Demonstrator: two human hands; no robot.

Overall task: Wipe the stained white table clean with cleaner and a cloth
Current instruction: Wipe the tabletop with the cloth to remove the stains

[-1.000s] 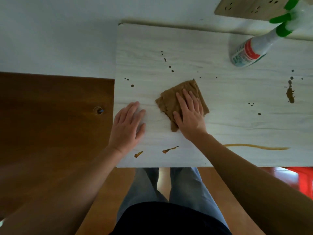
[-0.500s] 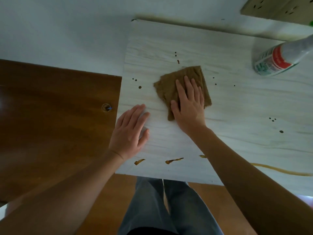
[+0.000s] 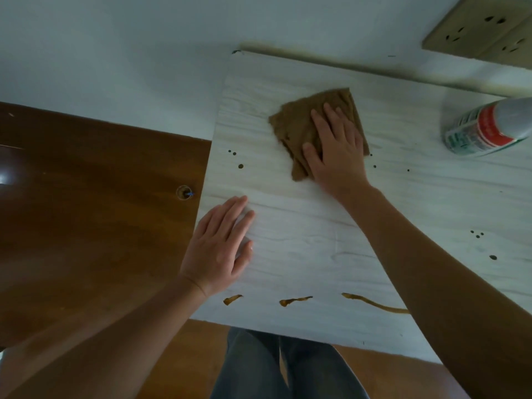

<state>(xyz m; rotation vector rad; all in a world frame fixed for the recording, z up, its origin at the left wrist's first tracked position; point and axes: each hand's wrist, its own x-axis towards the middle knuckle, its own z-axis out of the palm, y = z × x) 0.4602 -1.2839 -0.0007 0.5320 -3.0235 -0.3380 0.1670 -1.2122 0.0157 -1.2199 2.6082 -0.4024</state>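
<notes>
Right hand point(image 3: 335, 151) presses folded brown cloth point(image 3: 299, 125) flat under straight, close-set fingers; cloth sticks out left. Left hand point(image 3: 220, 249), fingers straight, rests on stained white wood-grain table point(image 3: 302, 240).

One wide-angle camera, worn on the person's head, looks steeply down from close above the white table point(image 3: 302, 254). The wall point(image 3: 115, 38) lies toward 12 o'clock, and the person's own legs point(image 3: 273, 370) show at 6 o'clock.

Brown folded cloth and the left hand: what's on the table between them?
Head view: only bare white wood-grain table separates the brown folded cloth from the left hand.
</notes>
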